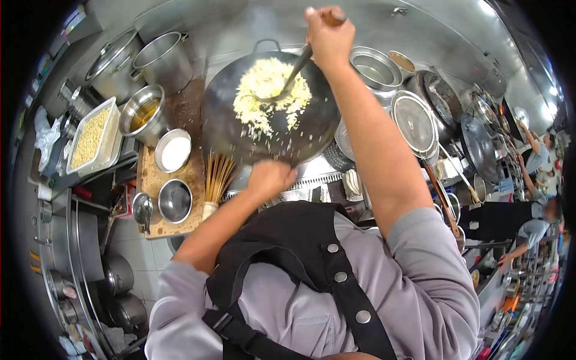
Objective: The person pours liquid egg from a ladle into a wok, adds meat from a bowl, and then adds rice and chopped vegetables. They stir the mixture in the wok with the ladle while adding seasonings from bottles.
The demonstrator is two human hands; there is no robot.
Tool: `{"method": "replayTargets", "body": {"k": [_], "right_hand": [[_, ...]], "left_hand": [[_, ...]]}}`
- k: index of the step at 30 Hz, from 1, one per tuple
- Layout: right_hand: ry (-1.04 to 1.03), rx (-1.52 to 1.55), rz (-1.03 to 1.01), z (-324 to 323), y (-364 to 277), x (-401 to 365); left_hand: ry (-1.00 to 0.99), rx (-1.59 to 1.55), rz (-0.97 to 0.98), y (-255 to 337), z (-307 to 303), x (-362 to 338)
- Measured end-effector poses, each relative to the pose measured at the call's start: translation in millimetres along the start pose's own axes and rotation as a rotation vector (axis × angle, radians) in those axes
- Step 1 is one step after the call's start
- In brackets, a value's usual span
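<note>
A large dark wok point(228, 129) holds a heap of pale yellow fried rice point(267, 90). My left hand point(270, 177) grips the wok at its near rim. My right hand point(329, 33) is raised beyond the wok and closed on the handle of a long ladle point(294, 73), whose bowl rests in the rice. My grey sleeves and black apron fill the lower part of the view.
Left of the wok stand steel pots point(162, 57), an oil pot point(143, 114), a bowl of white powder point(174, 151), an empty steel bowl point(175, 200), a bamboo brush point(217, 177) and a noodle tray point(93, 138). More woks point(477, 147) and people work at right.
</note>
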State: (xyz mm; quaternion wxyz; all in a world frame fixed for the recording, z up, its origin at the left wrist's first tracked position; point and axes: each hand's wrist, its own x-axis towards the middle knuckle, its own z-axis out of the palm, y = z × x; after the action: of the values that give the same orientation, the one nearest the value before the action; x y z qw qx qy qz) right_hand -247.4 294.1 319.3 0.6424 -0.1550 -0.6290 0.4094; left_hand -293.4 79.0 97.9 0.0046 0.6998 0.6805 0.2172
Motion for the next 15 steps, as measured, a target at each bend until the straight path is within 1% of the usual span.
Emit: {"method": "replayTargets", "body": {"k": [1, 2, 4, 5, 6, 7, 8, 9, 10, 12, 13, 14, 15], "right_hand": [[-0.061, 0.126, 0.008, -6.6, -3.9, 22.7], [-0.055, 0.119, 0.007, -11.3, -22.6, 32.2], [0.004, 0.193, 0.092, -8.8, -69.0, 38.7], [-0.037, 0.184, 0.084, -8.5, -82.3, 32.7], [-0.039, 0.189, 0.095, -2.4, -73.7, 23.8], [0.011, 0.005, 0.033, 6.5, -56.5, 10.2], [0.058, -0.181, -0.036, 12.5, -33.9, -4.1], [0.094, -0.072, -0.185, 15.1, 27.6, -3.4], [0.093, -0.073, -0.192, 12.0, 24.6, -0.2], [0.023, -0.024, 0.166, -1.5, 9.8, 16.8], [0.050, 0.231, 0.100, -5.5, -3.6, 29.0], [0.107, 0.217, 0.007, -10.4, -31.1, 39.5], [0.152, 0.205, -0.077, -15.9, -60.8, 45.6]], "left_hand": [[-0.060, -0.024, 0.048, 5.3, -2.0, -17.7], [-0.117, -0.050, 0.089, 9.7, -8.8, -27.3], [-0.120, -0.062, 0.088, 14.4, -39.7, -9.9], [-0.045, -0.014, 0.100, 6.5, -52.1, 14.6], [0.028, 0.038, 0.115, -0.6, -57.7, 30.6], [0.026, 0.040, 0.110, -6.7, -48.5, 37.1], [0.113, 0.047, 0.089, -13.8, -29.2, 43.5], [0.200, 0.052, 0.071, -17.5, -14.8, 45.9], [0.207, 0.051, 0.074, -14.4, -7.4, 37.4], [0.036, 0.035, -0.001, -1.6, 1.6, 5.1], [0.030, 0.005, 0.071, 3.5, -1.1, -12.9], [0.036, -0.028, 0.133, 6.5, -8.6, -21.2], [0.063, 0.011, 0.120, 8.8, -21.3, -17.3]]}}
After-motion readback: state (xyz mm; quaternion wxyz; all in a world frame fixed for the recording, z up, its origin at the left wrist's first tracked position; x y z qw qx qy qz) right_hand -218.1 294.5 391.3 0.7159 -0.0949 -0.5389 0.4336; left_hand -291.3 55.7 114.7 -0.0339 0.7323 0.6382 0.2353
